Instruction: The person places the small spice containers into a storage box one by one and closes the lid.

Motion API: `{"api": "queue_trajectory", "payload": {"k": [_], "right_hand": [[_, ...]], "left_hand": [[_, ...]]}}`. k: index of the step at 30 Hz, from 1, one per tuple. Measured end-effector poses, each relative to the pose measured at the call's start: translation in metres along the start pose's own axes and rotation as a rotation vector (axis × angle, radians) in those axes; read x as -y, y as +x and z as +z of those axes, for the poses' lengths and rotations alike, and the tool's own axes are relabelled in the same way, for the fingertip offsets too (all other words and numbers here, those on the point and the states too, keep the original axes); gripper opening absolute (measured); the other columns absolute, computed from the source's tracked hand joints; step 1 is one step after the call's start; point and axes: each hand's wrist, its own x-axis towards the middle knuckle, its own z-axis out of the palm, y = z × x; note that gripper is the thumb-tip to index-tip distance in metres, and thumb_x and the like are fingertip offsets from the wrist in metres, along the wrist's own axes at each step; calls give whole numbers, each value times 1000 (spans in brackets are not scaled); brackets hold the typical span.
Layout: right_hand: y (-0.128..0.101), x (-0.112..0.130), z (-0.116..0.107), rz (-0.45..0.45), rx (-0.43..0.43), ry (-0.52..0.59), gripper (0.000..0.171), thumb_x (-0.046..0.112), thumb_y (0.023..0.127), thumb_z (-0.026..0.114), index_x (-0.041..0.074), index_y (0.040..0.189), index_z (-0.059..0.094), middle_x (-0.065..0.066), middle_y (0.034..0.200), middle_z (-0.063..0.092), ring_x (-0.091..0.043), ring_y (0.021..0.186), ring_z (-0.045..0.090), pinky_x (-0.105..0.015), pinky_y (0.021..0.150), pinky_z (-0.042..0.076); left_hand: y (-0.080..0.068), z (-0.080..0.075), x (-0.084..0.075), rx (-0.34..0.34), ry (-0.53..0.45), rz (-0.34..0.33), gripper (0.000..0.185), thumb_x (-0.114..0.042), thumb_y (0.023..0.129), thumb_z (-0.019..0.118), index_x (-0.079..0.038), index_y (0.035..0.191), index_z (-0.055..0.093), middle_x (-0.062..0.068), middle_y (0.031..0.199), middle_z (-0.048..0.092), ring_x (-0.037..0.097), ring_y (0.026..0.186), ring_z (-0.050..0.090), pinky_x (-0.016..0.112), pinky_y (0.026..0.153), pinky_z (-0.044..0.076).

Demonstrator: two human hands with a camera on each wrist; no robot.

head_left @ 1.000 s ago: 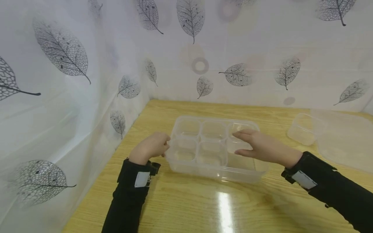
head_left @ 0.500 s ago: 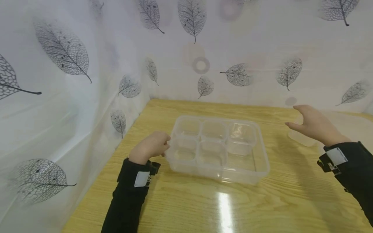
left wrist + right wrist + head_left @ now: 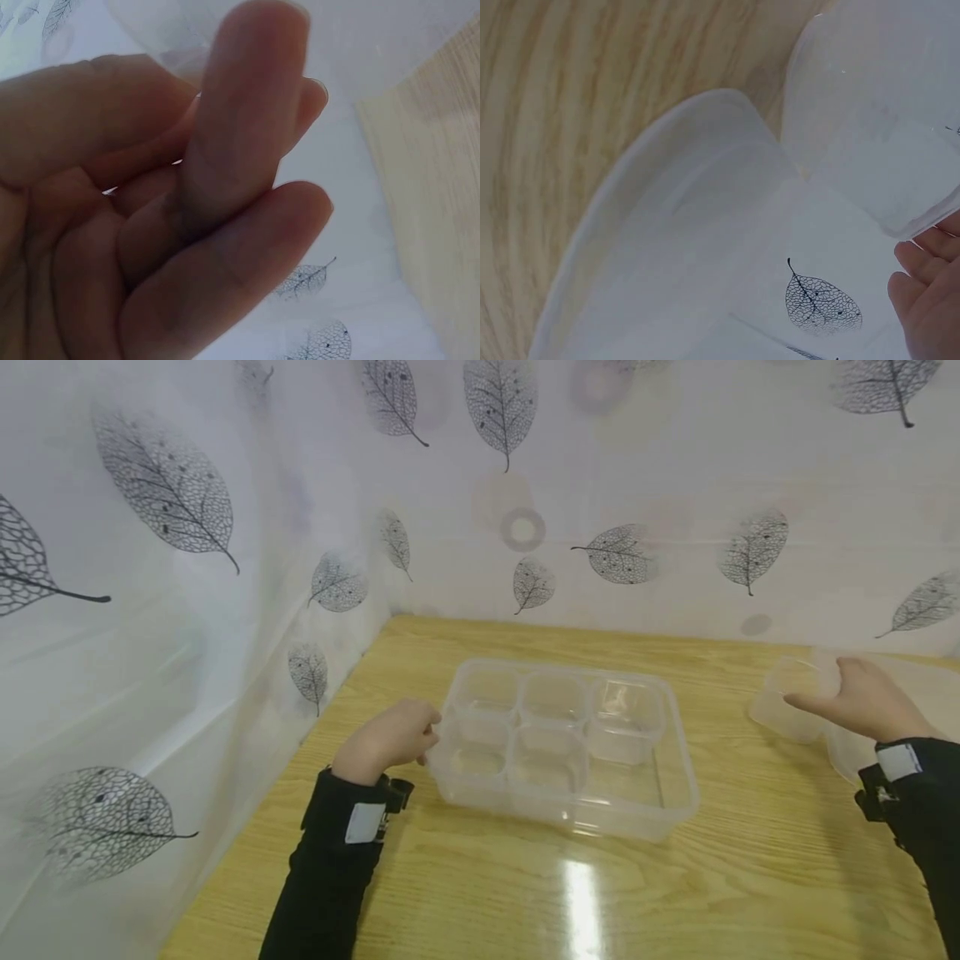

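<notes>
Gripping the tray [image 3: 675,777] with curled left hand [image 3: 386,739] fingers (right hand [image 3: 862,702] fingers spread).

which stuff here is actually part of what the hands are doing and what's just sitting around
In use:
- clear tray, holding five small cups, left hand at its left end
- loose small cup, right hand at it

Lying about:
- clear lid on the wooden table
- leaf-print backdrop

I see a wooden worktop [image 3: 480,902], leaf-printed white sheeting [image 3: 165,527] walling it, and a clear lid [image 3: 926,693] lying far right.
</notes>
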Motion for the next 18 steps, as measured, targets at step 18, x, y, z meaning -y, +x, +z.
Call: {"api": "queue_trajectory", "payload": {"k": [18], "right_hand": [[-10,0,8,10,6,6,93,43,81,56,-29,122,15,-51,109,26,-59,96,27,-65,77,25]], "left_hand": [[-1,0,-1,-3,-4,-4,25,-1,87,47,-8,64,41,6,60,47,11,56,56,24,49,36]]}}
